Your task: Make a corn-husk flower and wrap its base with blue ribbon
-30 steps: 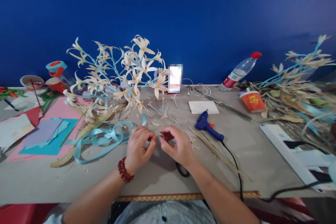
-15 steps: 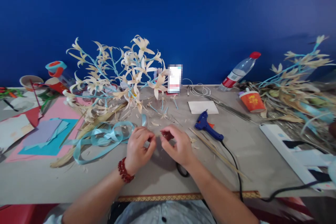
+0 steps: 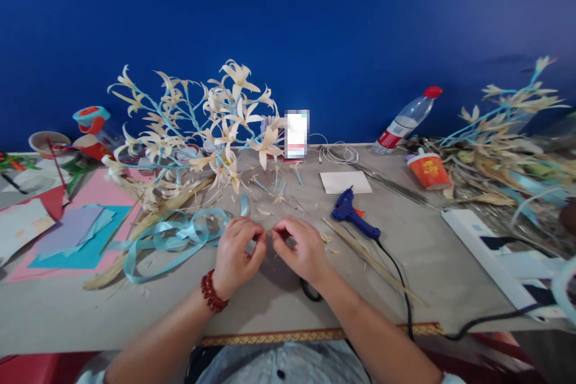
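Observation:
My left hand and my right hand face each other over the grey table, fingers pinched, their tips almost meeting. A tiny pale bit seems to show between the fingertips, too small to name. Left of my left hand lies a loose curl of light blue ribbon. Beyond the hands stand cream-coloured handmade flowers on blue-wrapped stems. To the right of my right hand rests a blue glue gun, its cord running toward the table's front edge. The handles of black scissors, it seems, lie partly hidden beneath my right wrist.
Coloured paper sheets lie at the left. A white card, a coiled white cable, a tilted plastic bottle and a red cup sit at the back. A white power strip and more flowers occupy the right.
My right hand's fingers have drawn closer together and a little nearer the left hand. The whole view has shifted slightly; the things on the table look unmoved.

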A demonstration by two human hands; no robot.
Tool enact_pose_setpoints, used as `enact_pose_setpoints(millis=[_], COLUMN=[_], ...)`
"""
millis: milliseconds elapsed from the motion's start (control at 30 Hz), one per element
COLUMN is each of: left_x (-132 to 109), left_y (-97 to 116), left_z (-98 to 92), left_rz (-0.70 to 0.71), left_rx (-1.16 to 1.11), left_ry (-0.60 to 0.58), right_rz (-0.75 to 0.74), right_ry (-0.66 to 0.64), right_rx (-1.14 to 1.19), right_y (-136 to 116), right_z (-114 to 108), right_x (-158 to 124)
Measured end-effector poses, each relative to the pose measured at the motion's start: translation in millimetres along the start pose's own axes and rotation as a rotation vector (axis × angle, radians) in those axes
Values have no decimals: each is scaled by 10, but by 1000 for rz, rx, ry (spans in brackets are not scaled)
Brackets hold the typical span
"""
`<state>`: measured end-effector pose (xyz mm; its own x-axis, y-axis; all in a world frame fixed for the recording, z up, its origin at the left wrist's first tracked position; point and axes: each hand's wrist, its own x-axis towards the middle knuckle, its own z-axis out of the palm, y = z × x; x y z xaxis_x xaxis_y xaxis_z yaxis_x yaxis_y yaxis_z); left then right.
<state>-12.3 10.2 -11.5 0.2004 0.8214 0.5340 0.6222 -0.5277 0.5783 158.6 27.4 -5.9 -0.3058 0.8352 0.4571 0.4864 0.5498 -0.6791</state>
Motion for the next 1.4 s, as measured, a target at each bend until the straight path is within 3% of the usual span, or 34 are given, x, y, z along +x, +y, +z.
enact_pose_setpoints(millis=[300, 533, 800, 1067, 1233, 1400], left_x=[-2, -29, 49, 148, 440, 615], left_y=[6, -152, -5, -21, -252, -436], left_z=[44, -18, -7, -74, -7, 159], left_rz=[-48, -180, 106, -11, -83, -63], left_rx=[-76, -57, 76, 165, 332, 422], left_ry=[-7, 101, 1, -95, -174, -224], right_rz=[-44, -4, -99, -83, 71, 54], right_ry=[24, 223, 14, -36, 131, 228], right_rx=[-40, -104, -164, -163, -137, -132], right_y=[-1, 124, 75, 143, 225, 278], right_z=[46, -82, -27, -53, -148, -196], right_x=[-33, -14, -17, -10, 28, 45])
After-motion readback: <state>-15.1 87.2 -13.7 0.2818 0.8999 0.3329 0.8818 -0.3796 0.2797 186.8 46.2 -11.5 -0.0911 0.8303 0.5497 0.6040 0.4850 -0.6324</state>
